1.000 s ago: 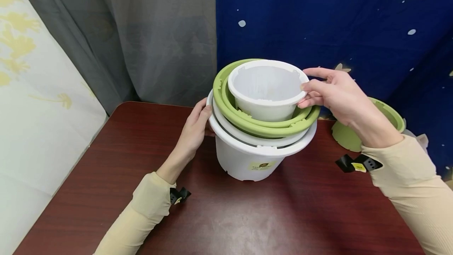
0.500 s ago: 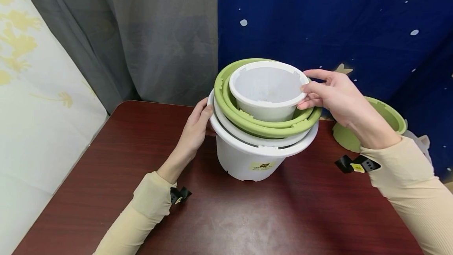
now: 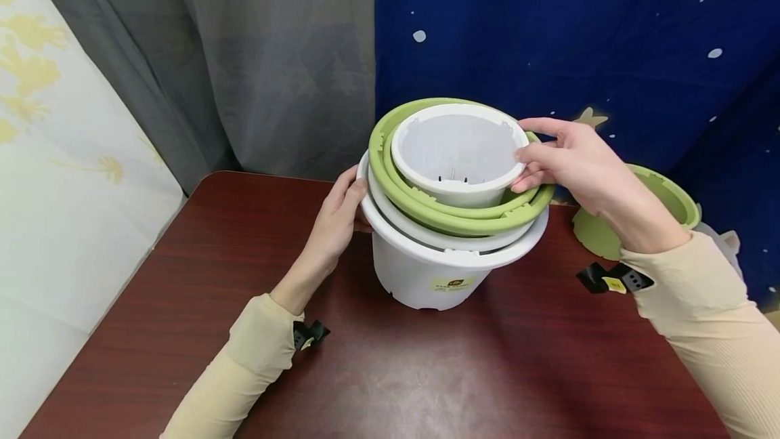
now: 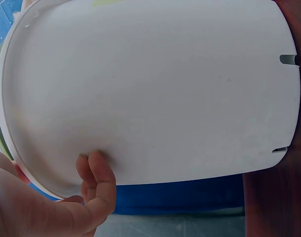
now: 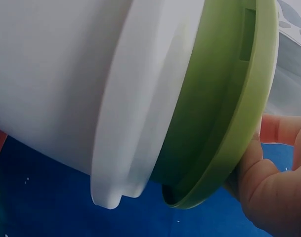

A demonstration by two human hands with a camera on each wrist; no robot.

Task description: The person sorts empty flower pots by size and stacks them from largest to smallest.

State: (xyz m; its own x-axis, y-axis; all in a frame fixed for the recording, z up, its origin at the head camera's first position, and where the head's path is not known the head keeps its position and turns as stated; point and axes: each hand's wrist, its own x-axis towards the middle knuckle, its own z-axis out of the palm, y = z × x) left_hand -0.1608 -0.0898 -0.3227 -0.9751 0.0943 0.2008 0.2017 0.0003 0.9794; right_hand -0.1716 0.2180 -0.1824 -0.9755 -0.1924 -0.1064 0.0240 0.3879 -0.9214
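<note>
In the head view, nested plant pots stand upright on the table. Outermost is a large white pot (image 3: 411,269) with a yellow label; another white rim (image 3: 420,232) shows inside it, then two green pots (image 3: 447,221). My right hand (image 3: 575,161) pinches the right rim of a small white pot (image 3: 466,198), which sits tilted slightly toward me within the inner green pot. My left hand (image 3: 326,232) holds the large pot's left rim, thumb on top. In the left wrist view, its curled fingers (image 4: 102,180) touch the white wall. The small pot's base is hidden.
Behind my right forearm, another green pot (image 3: 667,198) lies on its side at the table's back right, with a pale object (image 3: 725,242) beside it. Grey and blue curtains (image 3: 487,39) hang behind the reddish-brown table (image 3: 390,385).
The small white pot's front rim has dipped toward me, so slots in its floor now show. My right hand has kept its pinch. The left hand and outer pots look unmoved.
</note>
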